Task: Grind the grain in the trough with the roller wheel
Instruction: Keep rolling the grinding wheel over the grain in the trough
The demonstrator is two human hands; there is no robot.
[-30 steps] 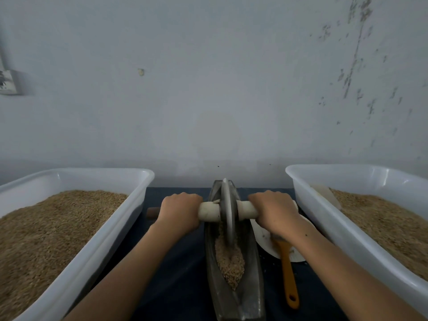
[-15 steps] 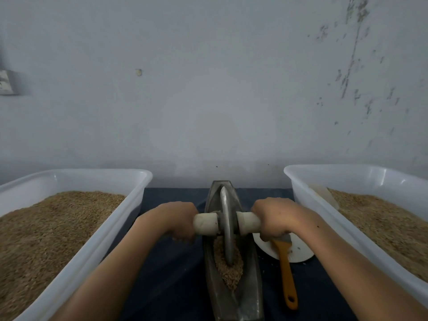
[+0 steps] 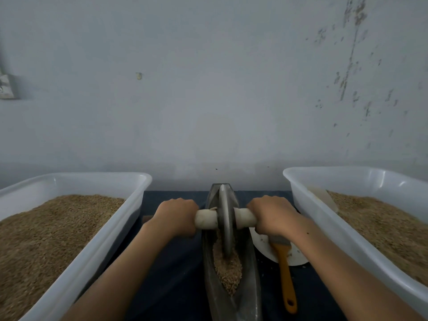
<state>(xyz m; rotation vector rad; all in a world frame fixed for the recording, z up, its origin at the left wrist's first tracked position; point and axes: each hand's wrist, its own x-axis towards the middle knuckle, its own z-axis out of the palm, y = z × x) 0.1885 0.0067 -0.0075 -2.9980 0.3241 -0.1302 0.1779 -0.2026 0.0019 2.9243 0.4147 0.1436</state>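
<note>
Both hands wrapped tight round the axle handle point(image 3: 245, 220), left hand point(image 3: 174, 216) and right hand point(image 3: 273, 215) either side of the roller wheel point(image 3: 225, 225). The wheel has rolled away again, up toward the far end of the trough point(image 3: 251, 281) after sitting nearer a moment ago, so the back-and-forth stroke goes on. Grain point(image 3: 228, 272) lies heaped in the near half of the channel, still looking whole; I'd say much grinding remains. Room is narrow: the left bin point(image 3: 92, 256) and right bin point(image 3: 328, 230) flank the forearms, and a brush point(image 3: 286, 274) lies on a white plate point(image 3: 298, 258) just beside the trough on the dark counter point(image 3: 176, 274)
</note>
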